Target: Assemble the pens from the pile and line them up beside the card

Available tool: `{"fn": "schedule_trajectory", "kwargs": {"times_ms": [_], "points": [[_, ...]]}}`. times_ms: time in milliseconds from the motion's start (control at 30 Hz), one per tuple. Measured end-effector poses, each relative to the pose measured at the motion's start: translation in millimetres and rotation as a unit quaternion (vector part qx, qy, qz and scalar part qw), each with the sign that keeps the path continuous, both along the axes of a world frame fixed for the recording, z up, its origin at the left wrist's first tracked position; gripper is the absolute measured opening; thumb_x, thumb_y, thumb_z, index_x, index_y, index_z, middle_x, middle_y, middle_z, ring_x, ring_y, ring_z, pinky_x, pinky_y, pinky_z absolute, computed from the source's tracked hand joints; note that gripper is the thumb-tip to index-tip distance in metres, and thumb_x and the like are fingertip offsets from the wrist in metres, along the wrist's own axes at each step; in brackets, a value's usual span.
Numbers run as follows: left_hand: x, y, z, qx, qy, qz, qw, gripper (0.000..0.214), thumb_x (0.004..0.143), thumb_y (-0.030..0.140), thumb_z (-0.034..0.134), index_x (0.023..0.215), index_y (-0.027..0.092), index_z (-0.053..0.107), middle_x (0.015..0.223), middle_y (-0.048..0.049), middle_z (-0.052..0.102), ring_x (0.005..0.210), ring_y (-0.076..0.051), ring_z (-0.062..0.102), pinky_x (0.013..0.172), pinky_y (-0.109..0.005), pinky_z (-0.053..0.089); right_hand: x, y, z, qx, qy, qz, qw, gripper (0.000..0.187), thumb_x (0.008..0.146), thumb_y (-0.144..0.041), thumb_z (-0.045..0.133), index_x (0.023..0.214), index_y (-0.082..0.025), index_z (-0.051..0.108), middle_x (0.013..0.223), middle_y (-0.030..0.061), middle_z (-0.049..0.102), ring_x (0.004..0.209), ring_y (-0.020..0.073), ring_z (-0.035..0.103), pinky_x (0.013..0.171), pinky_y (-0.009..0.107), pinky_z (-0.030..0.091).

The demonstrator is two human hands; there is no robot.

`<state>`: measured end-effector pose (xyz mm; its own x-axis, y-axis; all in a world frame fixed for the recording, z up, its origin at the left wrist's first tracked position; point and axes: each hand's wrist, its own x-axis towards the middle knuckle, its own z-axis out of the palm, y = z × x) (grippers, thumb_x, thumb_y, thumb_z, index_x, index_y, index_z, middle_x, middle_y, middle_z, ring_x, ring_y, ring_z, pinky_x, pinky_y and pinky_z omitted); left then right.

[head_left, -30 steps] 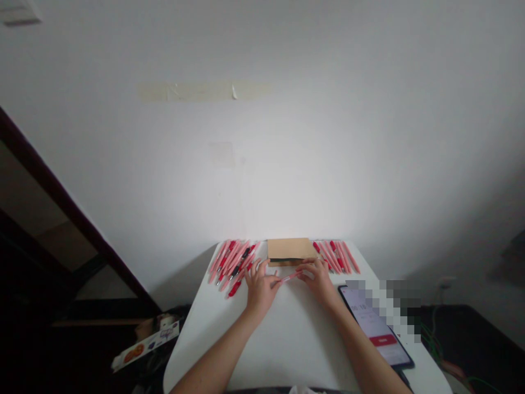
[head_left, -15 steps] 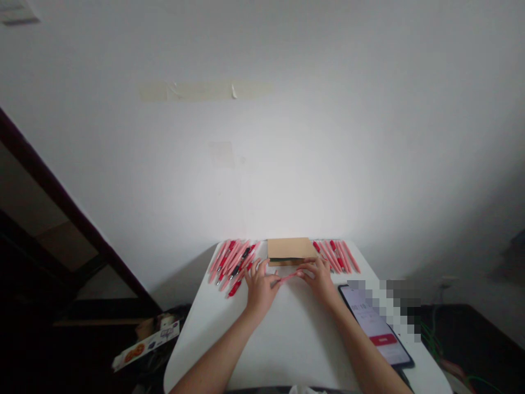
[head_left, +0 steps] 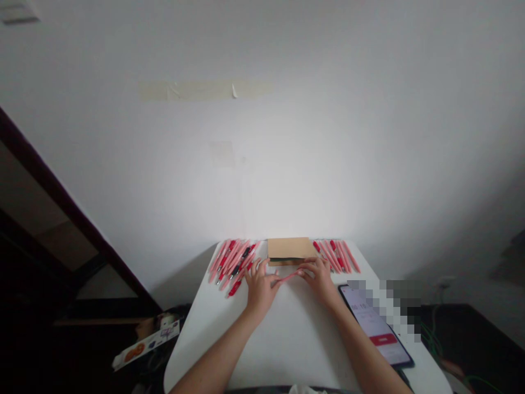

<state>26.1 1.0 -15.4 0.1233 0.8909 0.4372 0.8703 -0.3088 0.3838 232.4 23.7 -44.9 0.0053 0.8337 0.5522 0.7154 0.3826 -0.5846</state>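
Note:
Between my two hands a pink pen (head_left: 290, 275) is held roughly crosswise above the white table. My left hand (head_left: 261, 284) pinches its left end with thumb and fingertips. At the other end, my right hand (head_left: 316, 277) has its thumb and fingers closed on the pen. Just beyond them lies a brown cardboard box (head_left: 292, 248) with a dark gap along its near side. Beside my left hand a pile of pink, red and black pens (head_left: 233, 261) is spread. More pink and red pens (head_left: 337, 256) lie in a row beyond my right hand.
A phone (head_left: 375, 328) with a timer on its screen lies on the white table (head_left: 283, 350) by my right forearm. The wall (head_left: 287, 164) rises behind the table. A printed box (head_left: 147, 345) sits low at the left, off the table.
The pink pen's right end has risen very slightly. Both hands stay almost in place, and the pens and box have not moved.

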Motion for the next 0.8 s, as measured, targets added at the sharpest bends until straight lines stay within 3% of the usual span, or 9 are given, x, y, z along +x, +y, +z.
{"fn": "schedule_trajectory", "kwargs": {"times_ms": [233,800], "points": [[-0.6,0.5,1.3,0.001,0.006,0.006,1.0,0.005,0.077,0.024,0.077,0.08,0.029,0.077,0.137,-0.0047,0.057,0.133,-0.033,0.042,0.114,-0.067,0.02,3.3,3.4,-1.6,0.013,0.032,-0.034,0.999,0.033,0.093,-0.049,0.053,0.089,-0.026,0.077,0.104,0.0113,0.066,0.107,0.0307,0.051,0.096,0.049,0.04],[3.1,4.7,1.6,0.02,0.03,0.012,0.999,0.006,0.075,0.027,0.079,0.075,0.025,0.073,0.137,-0.0055,0.057,0.135,-0.035,0.04,0.112,-0.068,0.021,3.9,3.7,-0.1,0.024,0.056,-0.055,0.997,0.046,0.095,-0.057,0.045,0.089,-0.024,0.076,0.102,0.0113,0.066,0.105,0.029,0.053,0.095,0.047,0.038]]}}
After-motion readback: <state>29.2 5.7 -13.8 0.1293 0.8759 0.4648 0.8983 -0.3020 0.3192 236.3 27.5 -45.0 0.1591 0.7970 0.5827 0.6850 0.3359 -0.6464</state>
